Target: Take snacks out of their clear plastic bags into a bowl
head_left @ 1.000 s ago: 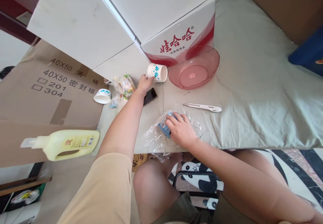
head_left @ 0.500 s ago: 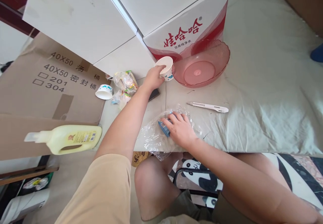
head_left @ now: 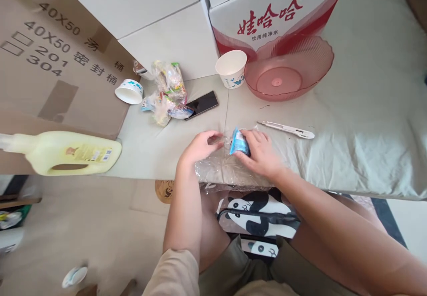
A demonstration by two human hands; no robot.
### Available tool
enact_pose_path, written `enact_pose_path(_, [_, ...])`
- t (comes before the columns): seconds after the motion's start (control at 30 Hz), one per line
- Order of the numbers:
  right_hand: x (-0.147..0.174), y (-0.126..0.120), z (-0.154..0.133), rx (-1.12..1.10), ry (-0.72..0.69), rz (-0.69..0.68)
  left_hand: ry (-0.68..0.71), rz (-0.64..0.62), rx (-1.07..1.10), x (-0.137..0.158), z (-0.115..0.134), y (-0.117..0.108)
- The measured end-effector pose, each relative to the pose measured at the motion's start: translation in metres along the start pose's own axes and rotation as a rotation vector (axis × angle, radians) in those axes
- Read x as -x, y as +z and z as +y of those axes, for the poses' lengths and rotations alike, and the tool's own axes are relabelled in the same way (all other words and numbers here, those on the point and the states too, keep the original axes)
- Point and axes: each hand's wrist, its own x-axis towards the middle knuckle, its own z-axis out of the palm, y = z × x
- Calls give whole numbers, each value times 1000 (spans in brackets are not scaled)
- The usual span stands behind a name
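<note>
My right hand [head_left: 262,154] is closed around a small blue packet [head_left: 239,142], holding it tilted up above the cloth-covered surface. My left hand [head_left: 203,147] is just left of the packet, with its thumb and fingers curved and apart and nothing visible between them. Crumpled clear plastic wrap [head_left: 213,169] lies under and between both hands, hanging over the front edge. Beyond them stands a white paper cup [head_left: 231,69] with a blue pattern, beside a pink ribbed clear bowl [head_left: 288,71]. A white utility knife [head_left: 287,129] lies right of the packet.
Wrapped snack packets [head_left: 168,91] lie at the back left, partly on a black phone [head_left: 202,105]. Another paper cup [head_left: 129,91] is tipped on its side. A yellow detergent bottle [head_left: 76,154] is at the left, before a cardboard box [head_left: 80,56]. White boxes [head_left: 167,34] line the back.
My left hand has come back from the paper cup to beside the packet. My right hand has tilted the blue packet up from the plastic wrap. The camera view has shifted.
</note>
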Motion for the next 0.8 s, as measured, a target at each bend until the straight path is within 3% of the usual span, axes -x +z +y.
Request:
enact_pose_path(0.17, [5,-27,6,-121,51,190,61,108,5,-16,-9,17])
enact_pose_path(0.23, [3,-36,7,-274,98,242,59,141,85,-20,-12,16])
enact_pose_path(0.37, [-23,-52,17,-695,384,450,84,175,149,-26,-10,16])
enact_pose_path(0.47, [-47,-58,30,-882,402,564,109,151,129,-26,-8,17])
enact_pose_path(0.53, [-50,-54,36,-872,370,643,115,148,137,-23,-6,16])
enact_pose_path(0.63, [-31,-41,39,-639,342,704,113,155,129,-17,-5,14])
enact_pose_path(0.7, [-15,-34,40,-434,277,649,144,139,140,-13,-4,11])
enact_pose_path(0.8, [-2,-31,45,-263,190,460,235,54,304,-9,-4,9])
